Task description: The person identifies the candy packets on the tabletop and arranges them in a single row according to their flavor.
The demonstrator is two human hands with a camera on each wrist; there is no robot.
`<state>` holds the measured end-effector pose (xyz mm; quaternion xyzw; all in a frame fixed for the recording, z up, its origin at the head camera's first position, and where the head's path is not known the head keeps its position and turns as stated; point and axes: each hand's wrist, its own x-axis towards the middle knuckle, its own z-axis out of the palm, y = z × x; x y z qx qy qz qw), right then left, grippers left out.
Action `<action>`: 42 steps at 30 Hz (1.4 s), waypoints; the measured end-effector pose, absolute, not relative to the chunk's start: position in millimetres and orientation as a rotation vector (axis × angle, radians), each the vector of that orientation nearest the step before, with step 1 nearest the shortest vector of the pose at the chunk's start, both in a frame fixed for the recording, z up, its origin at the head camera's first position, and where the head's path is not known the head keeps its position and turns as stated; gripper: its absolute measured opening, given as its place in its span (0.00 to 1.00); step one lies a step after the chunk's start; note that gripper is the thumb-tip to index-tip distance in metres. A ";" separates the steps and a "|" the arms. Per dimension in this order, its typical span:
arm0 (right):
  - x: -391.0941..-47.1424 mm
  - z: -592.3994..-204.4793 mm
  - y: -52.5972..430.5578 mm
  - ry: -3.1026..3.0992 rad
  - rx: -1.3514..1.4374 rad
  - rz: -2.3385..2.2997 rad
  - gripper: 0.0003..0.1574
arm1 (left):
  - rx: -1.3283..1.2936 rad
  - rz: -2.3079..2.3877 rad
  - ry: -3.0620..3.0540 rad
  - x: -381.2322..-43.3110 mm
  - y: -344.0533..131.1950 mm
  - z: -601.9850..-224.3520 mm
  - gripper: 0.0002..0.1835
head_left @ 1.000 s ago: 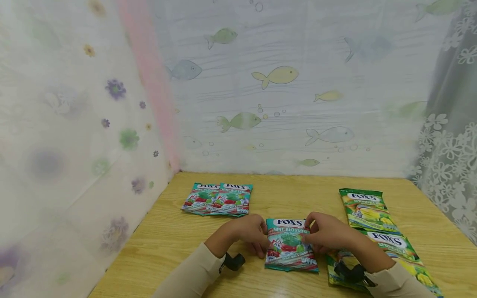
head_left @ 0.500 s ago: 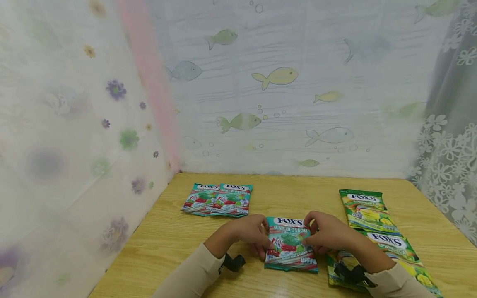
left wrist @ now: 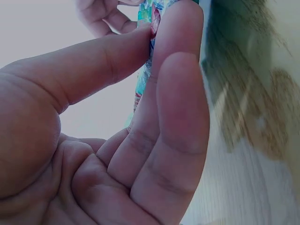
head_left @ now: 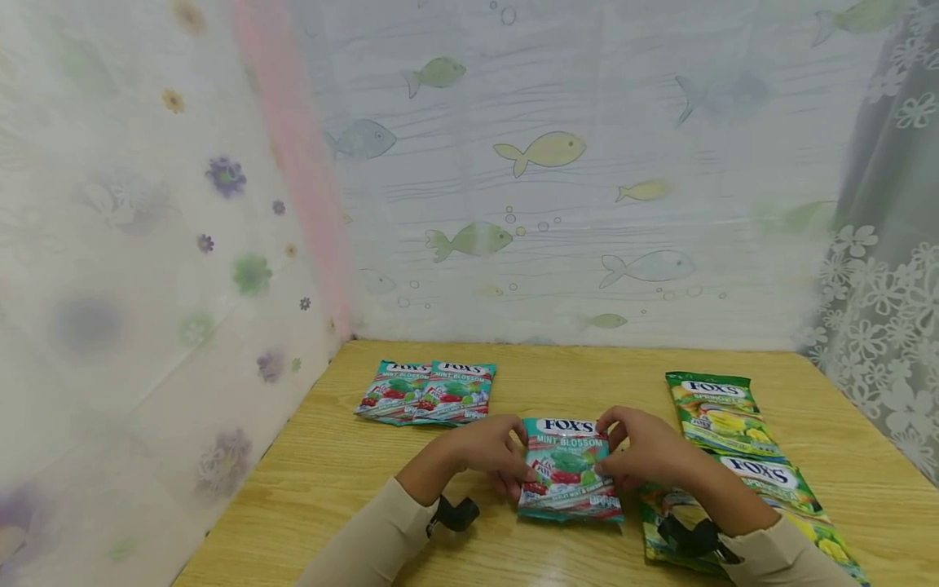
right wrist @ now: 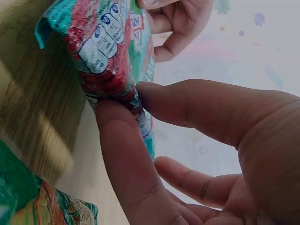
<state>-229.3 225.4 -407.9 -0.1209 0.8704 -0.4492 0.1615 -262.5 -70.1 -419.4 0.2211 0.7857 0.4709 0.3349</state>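
A teal candy bag (head_left: 568, 473) printed "Fox's Mint Blossom" is between both hands in the head view. My left hand (head_left: 487, 452) pinches its left edge, thumb on the front and fingers behind. On the other side my right hand (head_left: 649, 452) pinches the right edge the same way. The left wrist view shows the left thumb (left wrist: 108, 61) pressed against the bag's narrow edge. In the right wrist view, the bag (right wrist: 105, 51) is tilted up off the wood, its bottom seam hanging free, with the right thumb (right wrist: 187, 101) and a finger squeezing its side.
Two similar teal candy bags (head_left: 455, 395) overlap at the back left of the wooden table (head_left: 330, 489). Green and yellow Fox's candy bags (head_left: 719, 416) lie at the right, some partly under the right forearm. A fish-printed curtain (head_left: 550, 204) hangs behind the table.
Both hands have raised the teal candy bag slightly, and it sits a little higher in the head view. The grip looks the same, and the other bags have stayed put.
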 end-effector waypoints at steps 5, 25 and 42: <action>-229.5 -406.0 225.7 2.510 -0.350 -1.295 0.37 | 0.584 1.241 2.067 -261.5 -71.2 -413.6 0.20; -235.3 -393.1 223.1 2.605 -0.469 -1.351 0.36 | 0.607 1.363 2.175 -270.0 -81.3 -405.1 0.22; -249.6 -373.9 213.7 2.673 -0.424 -1.394 0.42 | 0.707 1.472 2.352 -276.6 -90.0 -393.3 0.31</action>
